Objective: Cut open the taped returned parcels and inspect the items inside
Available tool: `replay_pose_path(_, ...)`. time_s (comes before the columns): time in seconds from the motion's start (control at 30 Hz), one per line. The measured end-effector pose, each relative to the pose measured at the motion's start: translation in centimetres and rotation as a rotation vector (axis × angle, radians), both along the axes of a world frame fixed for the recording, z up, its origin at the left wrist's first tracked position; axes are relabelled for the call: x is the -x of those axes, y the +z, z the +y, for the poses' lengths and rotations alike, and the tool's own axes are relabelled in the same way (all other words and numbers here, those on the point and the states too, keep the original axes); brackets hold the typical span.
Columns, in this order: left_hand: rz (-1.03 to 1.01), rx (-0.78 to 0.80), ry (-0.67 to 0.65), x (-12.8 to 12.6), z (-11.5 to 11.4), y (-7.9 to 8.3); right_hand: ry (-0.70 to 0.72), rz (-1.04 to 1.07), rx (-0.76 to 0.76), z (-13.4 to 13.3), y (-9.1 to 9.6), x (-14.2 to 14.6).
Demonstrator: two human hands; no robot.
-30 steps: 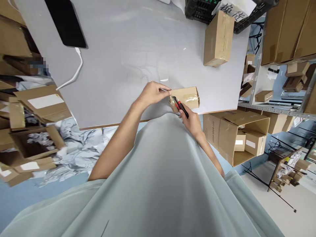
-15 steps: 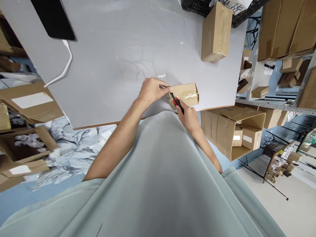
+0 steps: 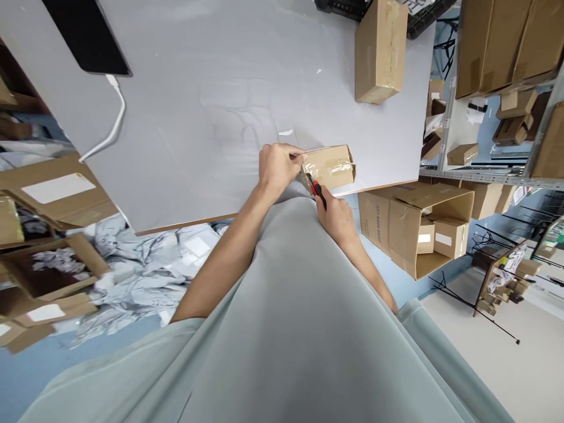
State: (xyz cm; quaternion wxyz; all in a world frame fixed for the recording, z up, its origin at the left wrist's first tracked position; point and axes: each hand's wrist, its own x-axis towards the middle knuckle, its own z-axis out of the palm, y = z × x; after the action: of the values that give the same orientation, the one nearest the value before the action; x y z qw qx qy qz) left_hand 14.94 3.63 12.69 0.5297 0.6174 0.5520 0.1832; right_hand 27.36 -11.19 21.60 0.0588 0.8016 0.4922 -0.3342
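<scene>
A small taped cardboard box (image 3: 330,163) lies near the front edge of the grey table. My right hand (image 3: 337,217) is wrapped round a red and black box cutter (image 3: 317,191), its front end against the box's left end. With thumb and fingers pinched together, my left hand (image 3: 278,165) grips the box at its far left corner. Clear shiny tape runs over the box's near side. The fingers of my left hand hide part of that corner, and the blade itself is hard to make out.
On the table (image 3: 185,117) stand a taller carton (image 3: 381,53) at back right and a black phone (image 3: 90,38) with a white cable (image 3: 117,120). An open carton (image 3: 392,229) is below right. Crumpled grey packaging (image 3: 141,264) lies below left.
The box cutter has moved slightly down and to the right along the box's left end. My left hand has turned a little, its wrist lower, still at the same corner. The view has shifted slightly.
</scene>
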Motion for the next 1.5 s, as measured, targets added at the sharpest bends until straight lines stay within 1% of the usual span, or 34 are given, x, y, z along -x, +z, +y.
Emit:
replay_pose_path(0.13,-0.015,0.007,-0.006,-0.2,-0.2,-0.5,0.011,-0.034,0.015,-1.5,0.6,0.1)
replay_pose_path(0.23,-0.021,0.003,-0.012,-0.2,-0.3,-0.8,0.017,-0.05,0.042,-2.0,1.1,0.2)
replay_pose_path(0.3,-0.032,0.001,-0.014,-0.1,-0.2,-0.8,0.008,-0.035,0.033,-2.4,1.5,-0.1)
replay_pose_path(0.37,-0.054,0.006,-0.026,0.2,-0.1,-0.7,-0.047,0.003,-0.036,-2.8,1.8,-0.7)
replay_pose_path(0.43,-0.07,0.011,-0.043,0.5,0.0,-0.5,-0.139,0.033,-0.153,-3.0,1.7,-1.9)
replay_pose_path(0.5,-0.063,0.011,-0.044,0.7,-0.2,-0.2,-0.228,0.037,-0.279,-2.6,1.1,-3.5)
replay_pose_path(0.6,-0.032,0.023,-0.032,0.6,-0.6,-0.1,-0.293,0.034,-0.401,-0.5,-1.0,-6.3)
replay_pose_path(0.7,-0.022,0.053,-0.036,0.6,-0.8,-0.5,-0.301,0.097,-0.43,2.4,-3.8,-8.7)
replay_pose_path(0.77,-0.029,0.032,-0.047,0.9,-0.7,-0.9,-0.299,0.142,-0.436,3.8,-5.7,-9.7)
replay_pose_path(0.83,-0.035,-0.02,-0.065,1.3,-0.7,-1.3,-0.295,0.162,-0.434,4.4,-7.2,-10.3)
replay_pose_path(0.9,-0.048,-0.06,-0.085,1.7,-0.8,-1.5,-0.286,0.168,-0.423,4.4,-8.2,-10.6)
replay_pose_path(1.0,-0.072,-0.087,-0.081,1.9,-1.7,-1.8,-0.267,0.177,-0.433,4.1,-8.8,-10.9)
replay_pose_path(1.1,-0.06,-0.105,-0.047,1.8,-3.2,-2.5,-0.252,0.189,-0.457,4.0,-9.0,-11.0)
replay_pose_path(1.17,-0.078,-0.058,-0.039,1.8,-4.2,-3.2,-0.248,0.193,-0.447,4.1,-9.2,-11.1)
replay_pose_path(1.23,-0.139,0.022,-0.056,1.9,-4.8,-3.9,-0.25,0.195,-0.423,4.1,-9.4,-11.1)
replay_pose_path(1.33,-0.193,0.084,-0.097,2.6,-4.8,-4.6,-0.252,0.206,-0.392,4.3,-9.8,-11.2)
replay_pose_path(1.43,-0.093,0.068,-0.123,3.4,-4.6,-4.8,-0.246,0.226,-0.362,4.7,-10.0,-11.4)
replay_pose_path(1.5,-0.031,0.066,-0.113,3.8,-4.9,-4.6,-0.246,0.256,-0.345,4.9,-9.8,-11.4)
